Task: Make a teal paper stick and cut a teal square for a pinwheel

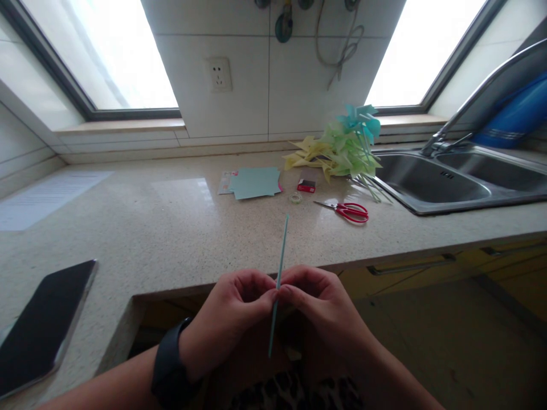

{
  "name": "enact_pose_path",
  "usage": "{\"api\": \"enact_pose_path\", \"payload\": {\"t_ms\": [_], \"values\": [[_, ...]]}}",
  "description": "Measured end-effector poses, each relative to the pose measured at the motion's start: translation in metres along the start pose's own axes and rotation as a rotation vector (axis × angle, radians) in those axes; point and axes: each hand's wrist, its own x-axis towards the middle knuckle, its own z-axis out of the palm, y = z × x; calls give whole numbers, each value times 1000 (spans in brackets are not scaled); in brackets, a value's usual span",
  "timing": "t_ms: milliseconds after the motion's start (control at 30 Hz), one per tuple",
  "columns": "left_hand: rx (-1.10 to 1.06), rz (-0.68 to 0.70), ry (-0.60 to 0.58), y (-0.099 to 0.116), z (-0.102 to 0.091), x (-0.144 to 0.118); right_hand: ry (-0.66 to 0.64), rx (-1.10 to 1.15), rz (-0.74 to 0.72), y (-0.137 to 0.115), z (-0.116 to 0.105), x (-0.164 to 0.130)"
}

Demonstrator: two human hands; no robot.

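Observation:
Both hands meet in front of the counter's edge, pinching a thin light blue paper strip (282, 250) near its middle. Its long upper part points away toward the counter and a shorter end hangs below the fingers. Whether it is a folded sheet seen edge-on or a rolled one, I cannot tell. My left hand (239, 304), with a dark watch on the wrist, closes thumb and finger on it from the left. My right hand (318, 299) does the same from the right. Light blue paper sheets (256, 182) lie beyond on the counter.
Red-handled scissors (352, 212), a tape roll (295, 197) and a small red-and-black box (306, 185) lie on the counter (171, 239). Paper pinwheels (342, 148) are heaped beside the sink (436, 176). At left are a tablet (49, 319) and a printed sheet (51, 196).

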Motion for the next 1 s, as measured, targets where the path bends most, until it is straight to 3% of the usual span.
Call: {"api": "enact_pose_path", "payload": {"t_ms": [500, 1000], "values": [[63, 40, 44, 0, -1, 3, 33, -139, -13, -2, 2, 4], [-145, -25, -30, -5, -4, 11, -22, -117, 12, -3, 5, 12]]}}
